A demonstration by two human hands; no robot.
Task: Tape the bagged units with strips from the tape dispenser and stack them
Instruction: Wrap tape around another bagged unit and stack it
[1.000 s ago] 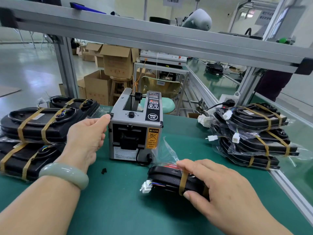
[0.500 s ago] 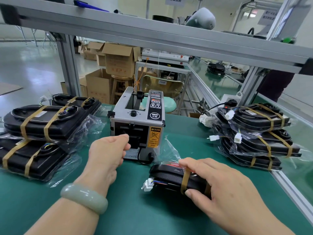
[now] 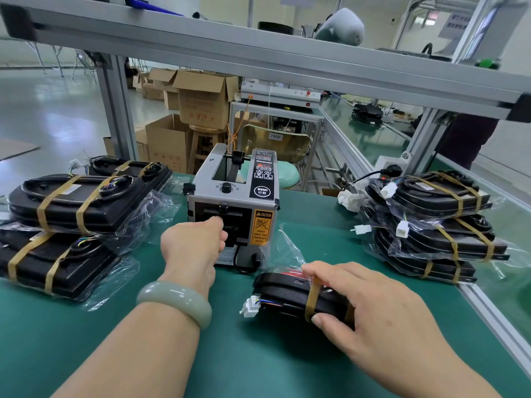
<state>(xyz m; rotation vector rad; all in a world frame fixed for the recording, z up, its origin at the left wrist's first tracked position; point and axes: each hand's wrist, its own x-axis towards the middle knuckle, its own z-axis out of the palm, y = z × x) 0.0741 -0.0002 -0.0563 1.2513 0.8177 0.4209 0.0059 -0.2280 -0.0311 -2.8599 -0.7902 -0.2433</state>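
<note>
While the right hand (image 3: 382,320) clasps a bagged unit (image 3: 284,294) on the green bench mat (image 3: 230,357) at 5 o'clock, thumb on its near edge and fingers over the top, one tan tape strip (image 3: 313,300) already bands it just beside the thumb. Its white connector (image 3: 249,307) pokes out toward 9 o'clock. I judge this unit half done: the finished ones carry two bands each, so a second strip seems due.

Farther in, near centre, the left hand (image 3: 195,242), a jade bangle (image 3: 175,300) on its wrist, curls its fingers at the outlet of the tape dispenser (image 3: 238,196). Whether they pinch a strip I cannot tell, since the knuckles hide the slot.

At 9 o'clock lie the left piles (image 3: 71,202) of taped units, each double-banded. At 3 o'clock stands the right stack (image 3: 436,225), several taped units high and leaning a little.

No other untaped unit shows, so how many remain is unclear. For this one: fetch a strip, wrap it, stack it.
</note>
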